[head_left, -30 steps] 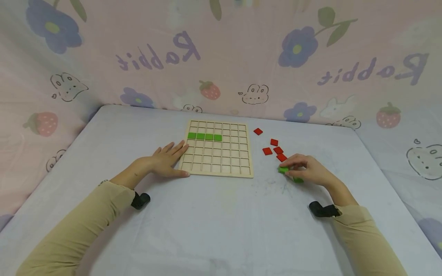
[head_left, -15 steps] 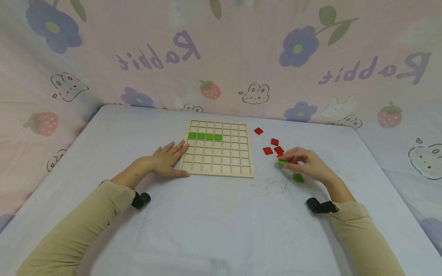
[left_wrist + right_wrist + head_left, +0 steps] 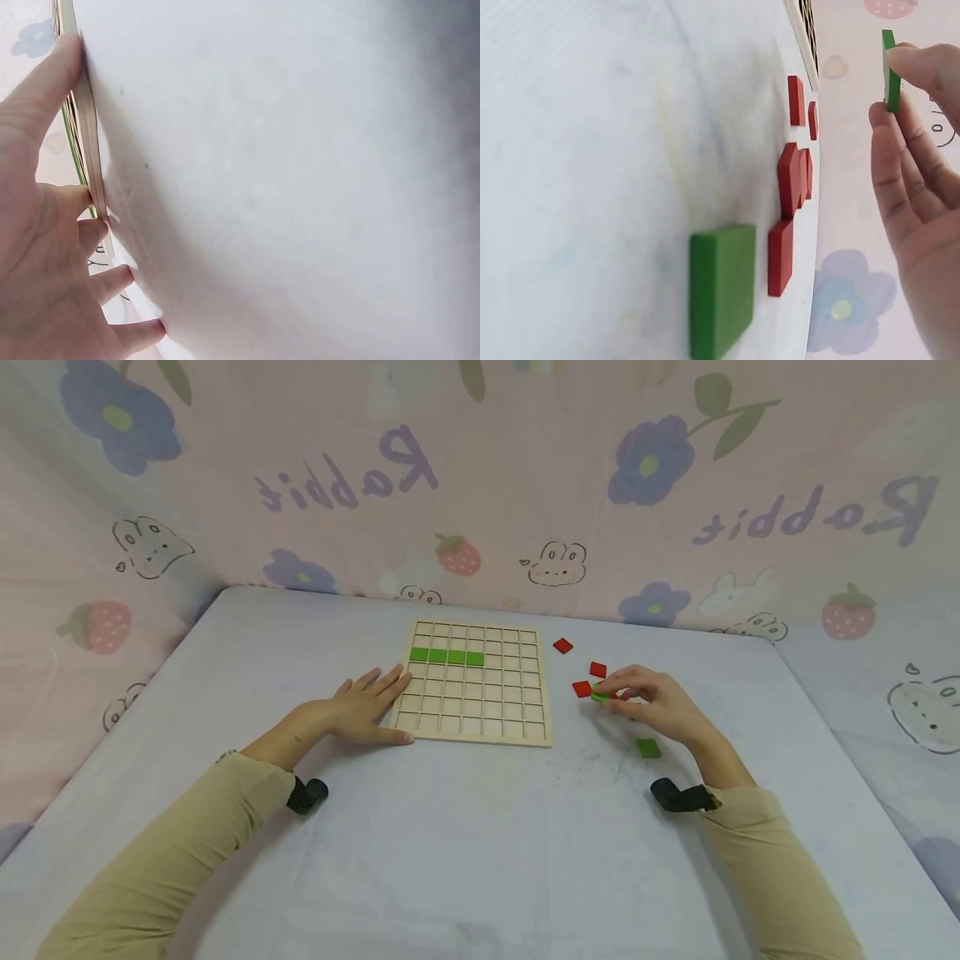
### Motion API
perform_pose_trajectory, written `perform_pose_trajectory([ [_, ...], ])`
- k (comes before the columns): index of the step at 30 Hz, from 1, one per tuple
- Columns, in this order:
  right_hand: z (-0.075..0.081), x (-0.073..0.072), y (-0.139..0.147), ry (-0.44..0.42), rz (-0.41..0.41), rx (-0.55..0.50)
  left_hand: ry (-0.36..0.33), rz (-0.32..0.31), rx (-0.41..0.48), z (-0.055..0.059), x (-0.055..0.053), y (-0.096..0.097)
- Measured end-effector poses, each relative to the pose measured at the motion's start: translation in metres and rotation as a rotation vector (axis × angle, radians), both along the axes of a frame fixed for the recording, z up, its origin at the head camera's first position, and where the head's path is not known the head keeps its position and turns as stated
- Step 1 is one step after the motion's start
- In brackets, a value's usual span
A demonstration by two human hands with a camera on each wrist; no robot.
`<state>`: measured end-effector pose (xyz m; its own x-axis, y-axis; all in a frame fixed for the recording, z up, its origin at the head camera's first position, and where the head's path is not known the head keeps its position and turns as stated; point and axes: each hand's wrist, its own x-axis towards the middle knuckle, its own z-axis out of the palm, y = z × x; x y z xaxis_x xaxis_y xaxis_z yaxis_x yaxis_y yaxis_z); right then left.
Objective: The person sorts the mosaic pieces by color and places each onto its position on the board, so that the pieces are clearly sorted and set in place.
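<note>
Your table bears the board, four green tiles in one row. Your left hand, fingers spread, touches its left edge; your right hand pinches a raised tile, green, near the red tiles. A loose tile, also green, lies nearer you.

The right hand has carried its pinched green tile leftward and farther from the wearer. The loose green tile – partly covered by the hand a second ago – now lies fully in view, apart from the grip on its near side. In the head view, the grip now overlaps the red tiles – two are mostly hidden behind it.
</note>
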<state>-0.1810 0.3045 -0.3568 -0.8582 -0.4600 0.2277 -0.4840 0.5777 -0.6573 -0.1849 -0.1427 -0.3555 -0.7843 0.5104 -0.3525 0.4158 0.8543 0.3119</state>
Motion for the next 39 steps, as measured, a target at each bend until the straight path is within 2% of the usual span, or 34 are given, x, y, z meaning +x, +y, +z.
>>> perform_pose_trajectory([
  [13, 0.009, -0.004, -0.017, -0.077, 0.011, -0.088, -0.008, 0.002, 0.011, 0.0, 0.0, 0.0],
  [18, 0.008, -0.009, -0.025, -0.073, 0.019, -0.109, -0.007, -0.002, 0.008, 0.0, 0.0, -0.001],
  [22, 0.009, -0.01, -0.032, -0.056, 0.004, -0.089, -0.005, -0.001, 0.007, -0.001, 0.0, -0.001],
  [30, 0.029, -0.002, -0.054, -0.039, 0.008, -0.082, -0.007, 0.004, 0.007, -0.001, 0.0, -0.001],
  [37, 0.01, -0.021, -0.046, -0.047, 0.007, -0.08, -0.002, 0.004, 0.003, -0.003, -0.003, -0.002],
  [39, 0.01, -0.023, -0.047, -0.057, 0.015, -0.099, -0.005, 0.006, 0.003, -0.003, -0.003, -0.002],
])
